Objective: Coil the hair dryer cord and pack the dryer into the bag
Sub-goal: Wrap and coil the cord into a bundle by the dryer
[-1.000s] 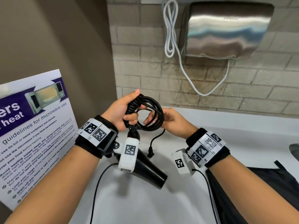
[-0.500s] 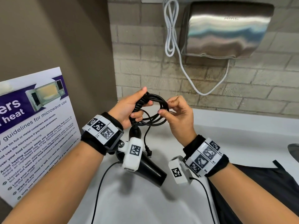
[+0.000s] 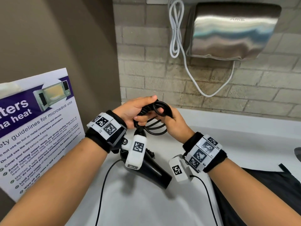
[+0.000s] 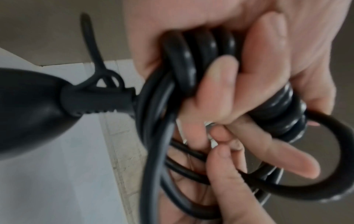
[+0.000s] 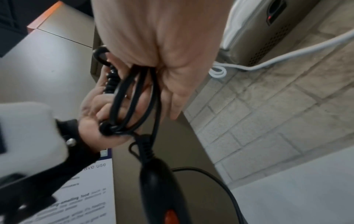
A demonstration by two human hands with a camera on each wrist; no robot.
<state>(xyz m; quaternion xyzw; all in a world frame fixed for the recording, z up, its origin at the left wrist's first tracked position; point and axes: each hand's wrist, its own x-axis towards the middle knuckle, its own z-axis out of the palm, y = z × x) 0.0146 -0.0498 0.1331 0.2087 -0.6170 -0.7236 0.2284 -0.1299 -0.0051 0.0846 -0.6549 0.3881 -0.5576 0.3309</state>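
Observation:
The black hair dryer (image 3: 153,170) hangs nozzle-down over the white counter, partly hidden by the left wrist camera. Its black cord (image 3: 156,128) is gathered in loops above it. My left hand (image 3: 143,110) grips the spiral section of the cord (image 4: 201,50) together with the loops. My right hand (image 3: 167,116) meets it from the right, fingers curled round the loops (image 5: 134,98). The dryer's handle (image 5: 161,189) shows an orange switch. A black bag (image 3: 268,185) lies on the counter at lower right.
A microwave-guidelines poster (image 3: 37,128) leans against the left wall. A steel hand dryer (image 3: 232,30) with a white cable (image 3: 175,30) hangs on the brick wall behind. The white counter (image 3: 146,201) stretches below the hands. Thin black camera wires trail from both wrists.
My right hand has moved left from the loop's outer side and closed against the left hand. The round coil is now squeezed into flatter, tighter loops. The dryer hangs much as before.

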